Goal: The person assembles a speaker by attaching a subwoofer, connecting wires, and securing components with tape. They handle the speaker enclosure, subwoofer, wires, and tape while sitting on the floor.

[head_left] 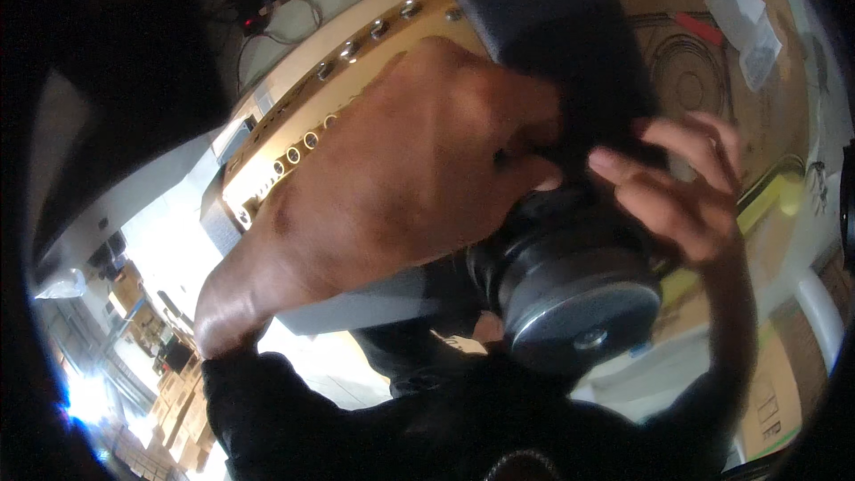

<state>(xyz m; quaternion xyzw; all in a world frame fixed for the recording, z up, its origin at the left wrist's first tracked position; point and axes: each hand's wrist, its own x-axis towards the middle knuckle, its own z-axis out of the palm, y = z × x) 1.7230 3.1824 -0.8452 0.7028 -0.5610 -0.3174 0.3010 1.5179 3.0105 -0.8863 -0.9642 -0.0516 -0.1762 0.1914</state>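
Note:
A black object (583,303) is held up close in front of me. It has a smooth padded upper part (557,18), a ribbed dark neck, and a round lower end with a pale rim and a small metal fastener at its middle. My left hand (436,125) reaches across from the left, its fingers curled around the narrow middle of this object. From the right, my right hand (681,183) grips the same middle with bent fingers, thumb and fingertips against the dark surface. Shadow hides exactly what lies between the fingertips.
Behind my hands stands a tan board edge with metal round fittings (378,28) and a row of rings (294,154). A red-handled item (699,28), a clear plastic bag (759,58) and a yellow-green strip (773,187) lie to the right. Cardboard boxes (183,410) are far left.

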